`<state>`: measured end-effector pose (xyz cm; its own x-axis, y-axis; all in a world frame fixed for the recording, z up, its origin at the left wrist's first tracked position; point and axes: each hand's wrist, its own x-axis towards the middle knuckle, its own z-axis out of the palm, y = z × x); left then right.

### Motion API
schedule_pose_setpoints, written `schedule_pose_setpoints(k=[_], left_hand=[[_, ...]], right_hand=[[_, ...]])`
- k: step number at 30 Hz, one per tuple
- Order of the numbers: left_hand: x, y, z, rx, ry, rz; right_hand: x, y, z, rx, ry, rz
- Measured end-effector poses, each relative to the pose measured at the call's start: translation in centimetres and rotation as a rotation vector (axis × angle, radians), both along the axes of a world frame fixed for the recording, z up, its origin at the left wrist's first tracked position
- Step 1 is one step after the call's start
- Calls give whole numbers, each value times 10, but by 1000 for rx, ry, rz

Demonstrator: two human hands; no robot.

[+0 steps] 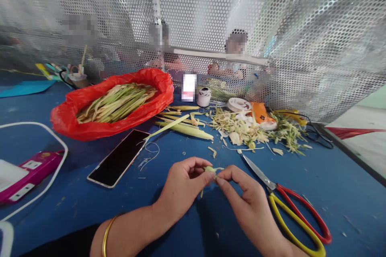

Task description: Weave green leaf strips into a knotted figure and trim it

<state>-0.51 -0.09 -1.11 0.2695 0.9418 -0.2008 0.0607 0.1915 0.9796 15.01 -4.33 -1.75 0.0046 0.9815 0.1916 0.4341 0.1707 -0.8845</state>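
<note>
My left hand (184, 182) is closed, with thumb and fingers pinching a small pale-green piece of plant leaf (210, 169). Opposite it, my right hand (243, 194) pinches the right end of the same piece between thumb and forefinger. A thin strip hangs below my left fingertips. Scissors (273, 186) with one red and one yellow handle lie just right of my right hand. Beyond the hands, several long green and yellowish leaf strips (187, 128) rest on the blue table (169, 148), with a heap of cut plant scraps (238, 126) to their right.
On the left are a red plastic bag (120, 130) of long leaves, a dark-screened phone (120, 158) and a magenta power strip (36, 172) with a white cable. A lit phone (189, 86), thread spool (204, 97) and tape roll (239, 104) stand near a perforated metal screen (193, 20). People sit behind it.
</note>
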Motion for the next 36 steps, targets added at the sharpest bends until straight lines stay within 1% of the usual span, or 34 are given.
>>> schedule_pose_setpoints(k=[6, 9, 12, 14, 17, 22, 24, 27, 30, 32, 36], left_hand=[[-1, 1, 2, 21, 13, 63], [-1, 2, 2, 16, -15, 42], [0, 3, 0, -3, -70, 11], [1, 3, 0, -11, -62, 1], [0, 1, 1, 5, 9, -21], [-1, 1, 1, 63, 111, -102], [-2, 2, 1, 111, 155, -130], [-5, 5, 1, 203, 285, -161], [-8, 7, 2, 315, 448, -140], [-9, 7, 2, 381, 516, -122], [-9, 7, 1, 429, 513, -155]], right_hand=[[2, 0, -1, -36, 5, -31], [2, 2, -1, -27, 32, -41], [1, 5, 0, -1, 113, -33], [-1, 6, 0, -21, 177, -38], [-3, 8, -1, -81, 240, -65], [-1, 11, -2, -118, 223, -111], [0, 12, -2, -134, 206, -123], [2, 13, -2, -165, 190, -133], [2, 13, -2, -192, 217, -125], [1, 13, -1, -219, 258, -114], [-1, 13, -2, -300, 376, -51]])
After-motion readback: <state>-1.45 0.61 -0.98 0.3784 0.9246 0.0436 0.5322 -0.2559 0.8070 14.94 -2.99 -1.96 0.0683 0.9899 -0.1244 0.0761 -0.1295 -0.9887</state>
